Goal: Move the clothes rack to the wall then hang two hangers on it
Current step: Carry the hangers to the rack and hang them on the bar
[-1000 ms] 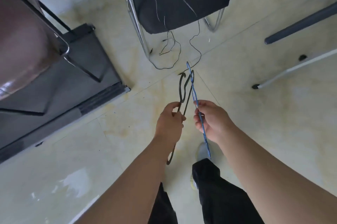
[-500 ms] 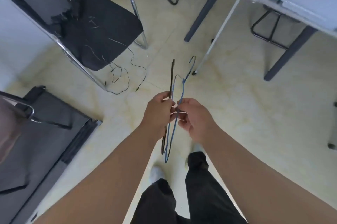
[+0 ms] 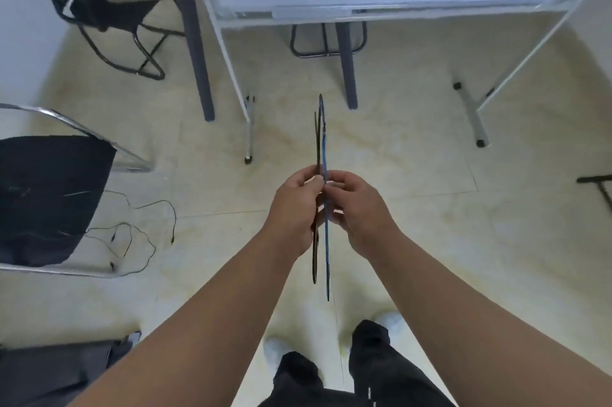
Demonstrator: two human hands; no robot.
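Two thin hangers are held upright and edge-on, side by side, in the middle of the head view. My left hand (image 3: pixel 293 208) grips the dark hanger (image 3: pixel 317 141) and my right hand (image 3: pixel 362 211) pinches the blue hanger (image 3: pixel 324 150). The hands touch each other around them. Both hooks point away from me, and the lower ends hang below my hands. Just ahead stands a white metal-framed stand (image 3: pixel 231 52) with a pale panel, its feet on the floor. I cannot tell whether it is the clothes rack.
A black chair with a chrome frame (image 3: pixel 49 194) is at the left, with a thin cable (image 3: pixel 132 234) loose on the tiles beside it. Grey table legs (image 3: pixel 198 59) and an office chair base (image 3: pixel 126 52) stand behind the stand. A dark mat (image 3: pixel 49 373) lies at the bottom left.
The view has swung right: the black chair slid from the top to the left edge and the white stand came into view ahead. My hands have brought the two hangers close together.
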